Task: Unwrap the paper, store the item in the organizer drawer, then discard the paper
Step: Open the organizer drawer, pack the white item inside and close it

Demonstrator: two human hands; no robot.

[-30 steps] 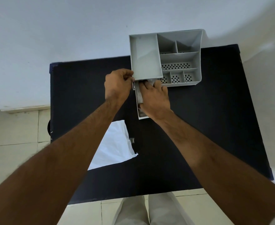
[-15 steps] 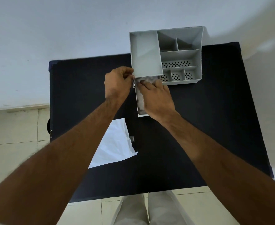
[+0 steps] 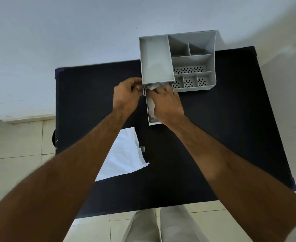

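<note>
A grey desk organizer (image 3: 192, 41) stands at the table's far edge against the wall. Its drawer (image 3: 148, 109) is pulled out toward me from under the left compartment. Crumpled pale material (image 3: 151, 106) lies inside the drawer, under my right hand (image 3: 166, 103), whose fingers press down into it. My left hand (image 3: 126, 96) pinches the organizer's front left corner beside the drawer. A flat white paper sheet (image 3: 122, 154) lies on the table near the front left, partly hidden by my left forearm. What exactly the drawer holds I cannot make out.
The black table (image 3: 231, 137) stands against a white wall (image 3: 74, 32). A small scrap (image 3: 142, 148) lies next to the paper. Tiled floor (image 3: 18, 154) shows to the left and front. My trousers (image 3: 157, 226) show below the table's near edge.
My right hand has slid slightly deeper along the drawer toward the organizer, pressing the pale material down. The left hand has kept its pinch on the organizer's corner.
</note>
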